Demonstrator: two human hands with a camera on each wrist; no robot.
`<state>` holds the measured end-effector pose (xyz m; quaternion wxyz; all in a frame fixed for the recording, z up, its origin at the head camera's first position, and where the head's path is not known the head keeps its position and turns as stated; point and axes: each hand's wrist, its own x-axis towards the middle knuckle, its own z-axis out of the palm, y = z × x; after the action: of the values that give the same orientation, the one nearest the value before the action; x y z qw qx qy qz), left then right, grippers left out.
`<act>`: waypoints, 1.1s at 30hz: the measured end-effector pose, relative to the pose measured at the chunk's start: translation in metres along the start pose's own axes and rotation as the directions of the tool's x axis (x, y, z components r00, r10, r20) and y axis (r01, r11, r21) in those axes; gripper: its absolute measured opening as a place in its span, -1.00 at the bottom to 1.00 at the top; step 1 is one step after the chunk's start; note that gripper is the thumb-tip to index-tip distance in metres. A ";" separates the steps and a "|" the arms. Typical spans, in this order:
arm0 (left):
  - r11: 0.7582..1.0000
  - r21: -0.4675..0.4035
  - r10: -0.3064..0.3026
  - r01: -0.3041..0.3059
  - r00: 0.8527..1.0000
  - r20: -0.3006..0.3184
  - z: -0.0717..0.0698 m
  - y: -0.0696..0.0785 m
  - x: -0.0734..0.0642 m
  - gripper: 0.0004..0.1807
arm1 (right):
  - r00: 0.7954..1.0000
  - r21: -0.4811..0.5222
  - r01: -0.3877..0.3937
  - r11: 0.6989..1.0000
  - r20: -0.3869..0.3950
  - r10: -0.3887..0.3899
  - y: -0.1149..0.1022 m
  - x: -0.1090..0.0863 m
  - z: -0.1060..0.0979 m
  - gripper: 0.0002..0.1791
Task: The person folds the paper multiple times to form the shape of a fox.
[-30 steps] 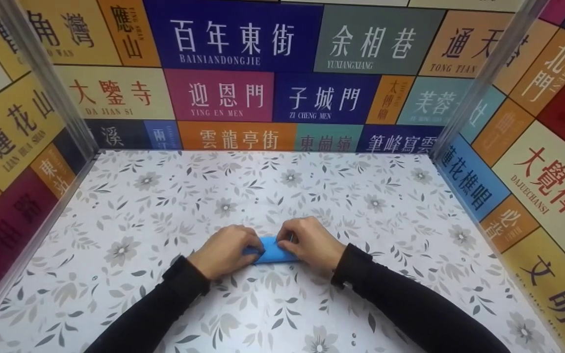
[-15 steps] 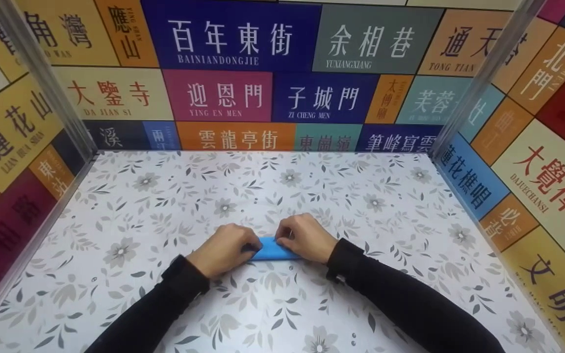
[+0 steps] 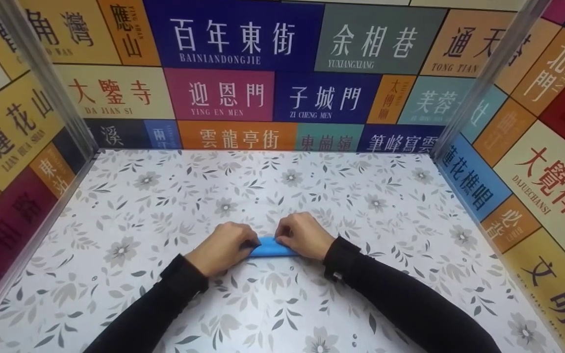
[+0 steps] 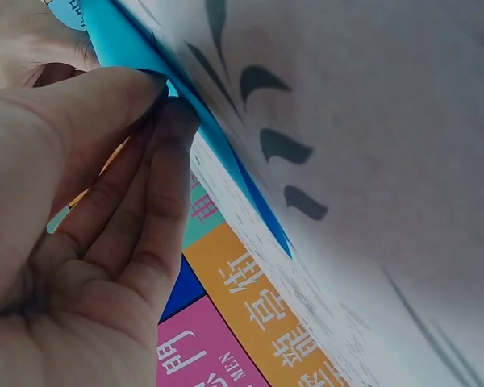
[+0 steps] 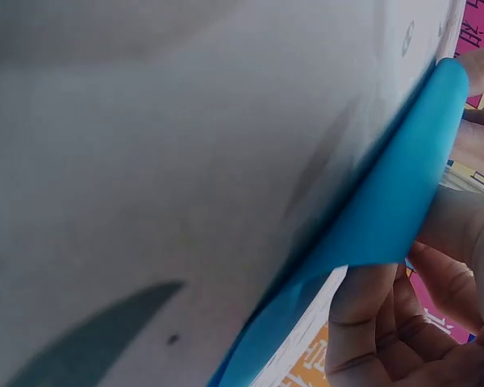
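Head view: black sleeves (image 3: 405, 299) lead forward to both hands. The left hand (image 3: 224, 248) pinches the left part of a blue sheet (image 3: 270, 249) between thumb and fingertips; the right hand (image 3: 307, 236) pinches its right part likewise. The sheet, formed into a narrow strip, spans the gap between the hands. In the left wrist view, one end tapers past the left fingertips; in the right wrist view, the sheet curves beside the right fingers. Beneath and beyond both hands extends the leaf-patterned counter (image 3: 263, 314). Behind it, farthest from the hands, stands a wall of coloured, lettered panels (image 3: 218, 95).
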<state>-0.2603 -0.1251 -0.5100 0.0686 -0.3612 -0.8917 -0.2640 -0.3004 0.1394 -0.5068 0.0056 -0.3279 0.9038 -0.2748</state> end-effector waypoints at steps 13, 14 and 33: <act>1.000 -0.018 0.017 -0.018 1.000 -0.022 -0.001 0.000 -0.001 -0.79 | 1.000 -0.003 -0.010 1.000 -0.007 0.010 0.002 0.002 0.000 -0.93; 1.000 -0.019 0.016 -0.017 1.000 -0.026 -0.001 0.000 -0.001 -0.79 | 1.000 -0.009 -0.008 1.000 -0.009 0.008 0.002 0.002 0.000 -0.93; 0.999 -0.033 -0.036 0.036 0.999 0.015 -0.001 0.002 0.000 -0.81 | 1.000 -0.046 -0.006 0.999 0.003 0.006 -0.001 -0.001 0.000 -0.84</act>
<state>-0.2591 -0.1246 -0.5081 0.0514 -0.3482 -0.8939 -0.2775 -0.2988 0.1392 -0.5059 0.0001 -0.3257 0.9108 -0.2537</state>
